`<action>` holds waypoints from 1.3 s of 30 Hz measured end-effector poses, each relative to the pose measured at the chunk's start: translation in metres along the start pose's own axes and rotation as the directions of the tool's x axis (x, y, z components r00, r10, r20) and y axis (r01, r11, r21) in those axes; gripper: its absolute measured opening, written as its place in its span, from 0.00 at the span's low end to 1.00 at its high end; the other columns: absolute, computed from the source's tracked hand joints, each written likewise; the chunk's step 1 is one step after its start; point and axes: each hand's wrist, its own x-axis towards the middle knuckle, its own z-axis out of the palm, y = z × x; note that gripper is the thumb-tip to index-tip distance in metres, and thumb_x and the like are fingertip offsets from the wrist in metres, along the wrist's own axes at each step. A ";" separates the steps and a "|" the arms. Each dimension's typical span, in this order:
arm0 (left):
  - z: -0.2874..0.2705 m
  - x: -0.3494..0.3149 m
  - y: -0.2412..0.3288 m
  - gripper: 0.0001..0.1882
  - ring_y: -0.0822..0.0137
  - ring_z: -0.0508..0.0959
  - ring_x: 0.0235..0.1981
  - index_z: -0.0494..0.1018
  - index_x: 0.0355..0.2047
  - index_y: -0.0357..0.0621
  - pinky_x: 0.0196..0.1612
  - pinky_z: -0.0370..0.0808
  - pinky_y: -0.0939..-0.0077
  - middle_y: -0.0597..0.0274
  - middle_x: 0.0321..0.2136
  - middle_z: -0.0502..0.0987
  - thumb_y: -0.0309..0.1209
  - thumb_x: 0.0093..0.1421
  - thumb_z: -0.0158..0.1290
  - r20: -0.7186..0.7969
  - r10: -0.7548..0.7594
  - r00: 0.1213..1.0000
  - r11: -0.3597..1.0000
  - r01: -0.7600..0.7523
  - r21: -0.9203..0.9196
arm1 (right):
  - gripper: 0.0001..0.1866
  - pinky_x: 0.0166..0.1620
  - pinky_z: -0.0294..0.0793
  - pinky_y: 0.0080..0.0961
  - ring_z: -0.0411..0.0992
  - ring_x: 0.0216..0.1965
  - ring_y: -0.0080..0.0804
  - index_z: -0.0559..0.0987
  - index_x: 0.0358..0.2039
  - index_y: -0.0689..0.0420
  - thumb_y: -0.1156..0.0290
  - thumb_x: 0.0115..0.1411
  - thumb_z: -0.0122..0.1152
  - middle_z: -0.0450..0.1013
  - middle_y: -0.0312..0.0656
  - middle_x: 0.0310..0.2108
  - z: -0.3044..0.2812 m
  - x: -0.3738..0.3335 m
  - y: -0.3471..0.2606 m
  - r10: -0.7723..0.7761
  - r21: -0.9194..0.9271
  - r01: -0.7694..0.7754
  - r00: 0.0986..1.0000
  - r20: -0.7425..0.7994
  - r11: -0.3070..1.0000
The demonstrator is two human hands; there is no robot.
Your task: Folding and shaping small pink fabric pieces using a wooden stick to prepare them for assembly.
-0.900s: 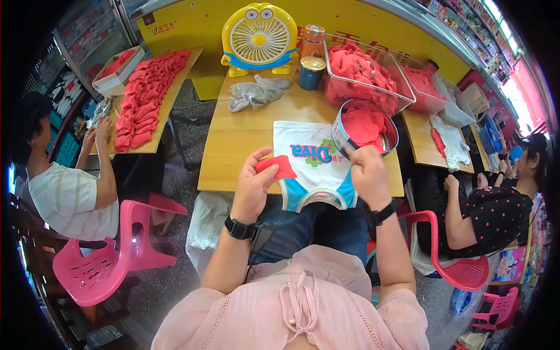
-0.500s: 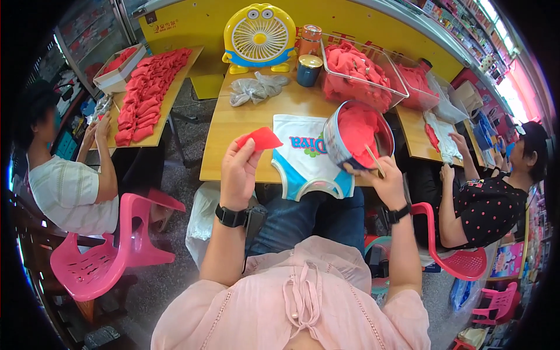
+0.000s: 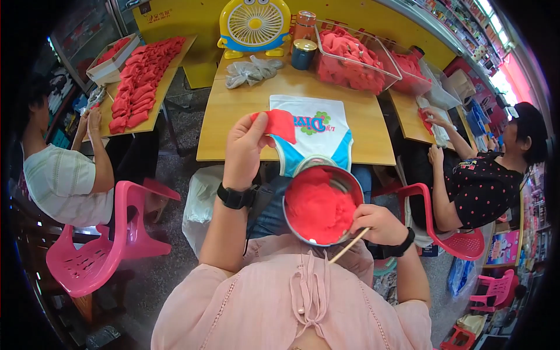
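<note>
My left hand [image 3: 245,151] is raised over the near edge of the table, pinching a small piece of red cloth [image 3: 283,125] between thumb and fingers. A round metal tin [image 3: 287,218], heaped with soft red cloth pieces [image 3: 319,207], sits tilted over my lap. At the tin's right rim, my right hand [image 3: 382,224] is closed around it and a thin wooden stick [image 3: 350,245] that slants toward my body. Beyond the tin lies a small white top with blue trim [image 3: 335,114], its lower part overlapped by the tin.
On my table [image 3: 233,128] stand a yellow fan [image 3: 255,26], a lidded cup [image 3: 303,55], a grey cloth bundle [image 3: 252,71] and a bin of red cloth [image 3: 353,61]. People work at tables either side; pink chairs [image 3: 125,227] flank me.
The tin has come down off the table edge toward my lap, its mouth now facing up at me. My left hand has risen slightly, still pinching the red cloth.
</note>
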 end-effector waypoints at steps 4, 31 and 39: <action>0.011 -0.006 -0.010 0.10 0.77 0.75 0.27 0.76 0.36 0.36 0.32 0.72 0.82 0.65 0.29 0.79 0.32 0.65 0.53 0.019 -0.010 1.000 0.971 0.005 0.238 | 0.06 0.39 0.76 0.28 0.74 0.37 0.39 0.81 0.32 0.54 0.72 0.51 0.64 0.74 0.39 0.35 0.019 0.008 0.007 -0.025 -0.434 0.016 1.000 -0.015 0.901; 0.028 -0.029 -0.014 0.07 0.76 0.75 0.39 0.77 0.39 0.36 0.44 0.71 0.82 0.66 0.37 0.77 0.26 0.63 0.54 0.437 -0.332 0.836 0.843 0.054 0.535 | 0.15 0.35 0.73 0.33 0.75 0.31 0.46 0.78 0.44 0.60 0.63 0.67 0.51 0.75 0.51 0.30 0.012 0.021 -0.013 0.287 0.051 -0.287 0.894 -0.345 0.957; 0.045 -0.043 -0.040 0.10 0.77 0.78 0.33 0.78 0.39 0.36 0.40 0.74 0.82 0.65 0.33 0.80 0.30 0.62 0.57 0.209 -0.420 0.883 0.840 0.292 0.457 | 0.16 0.30 0.68 0.23 0.67 0.24 0.25 0.77 0.43 0.63 0.63 0.69 0.49 0.70 0.43 0.22 0.047 0.026 0.000 0.380 0.343 -0.244 0.825 -0.417 0.907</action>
